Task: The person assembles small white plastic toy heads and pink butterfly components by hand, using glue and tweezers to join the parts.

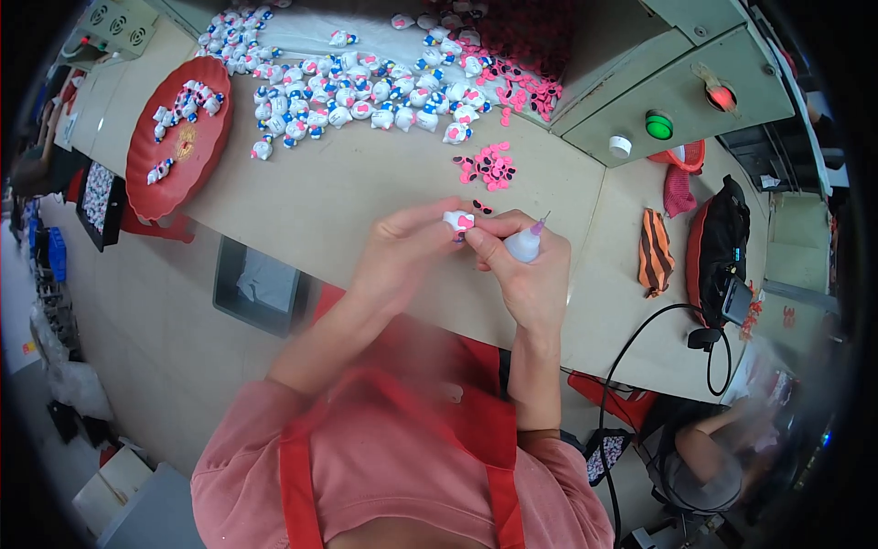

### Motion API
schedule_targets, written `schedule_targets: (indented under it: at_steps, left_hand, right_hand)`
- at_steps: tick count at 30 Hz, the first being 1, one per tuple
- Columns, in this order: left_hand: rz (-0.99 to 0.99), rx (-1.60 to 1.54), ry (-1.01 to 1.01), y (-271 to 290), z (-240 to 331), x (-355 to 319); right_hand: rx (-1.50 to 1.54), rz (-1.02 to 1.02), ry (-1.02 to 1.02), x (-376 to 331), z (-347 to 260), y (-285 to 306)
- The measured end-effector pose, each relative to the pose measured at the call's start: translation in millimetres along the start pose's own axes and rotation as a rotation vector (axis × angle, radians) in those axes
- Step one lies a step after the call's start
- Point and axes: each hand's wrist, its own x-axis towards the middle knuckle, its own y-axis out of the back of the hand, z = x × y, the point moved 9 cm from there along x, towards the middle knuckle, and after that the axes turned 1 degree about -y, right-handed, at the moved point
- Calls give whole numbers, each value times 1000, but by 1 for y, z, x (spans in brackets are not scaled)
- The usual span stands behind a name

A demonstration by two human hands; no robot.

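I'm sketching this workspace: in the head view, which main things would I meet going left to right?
Red scalloped dish, held white figurine, needle-tipped bottle, orange-and-brown striped pouch, black bag.

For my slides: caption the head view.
Left hand holds a small white figurine; right hand, touching it, holds a needle-tipped bottle; pink pieces lie beyond.

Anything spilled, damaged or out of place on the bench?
Nothing looks clearly spilled or damaged. One small white-and-blue figurine lies on the pale sheet, apart from the crowded figurine heap, so it looks stray.
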Motion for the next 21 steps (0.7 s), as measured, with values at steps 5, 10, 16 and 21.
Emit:
schedule_targets:
  at_steps: [5, 10, 16, 21]
  left_hand:
    - [108, -93, 16, -2, 6, -1]
    - [145, 67, 3, 9, 11, -6]
    - [292, 120, -277, 58, 81, 5]
    - [669, 627, -908, 116, 238, -16]
  right_hand:
    - [13, -21, -58, 2, -2, -13]
    - [-34, 33, 77, 4, -9, -18]
    - [22, -25, -88, 19, 16, -41]
    - [93, 32, -38, 14, 9, -24]
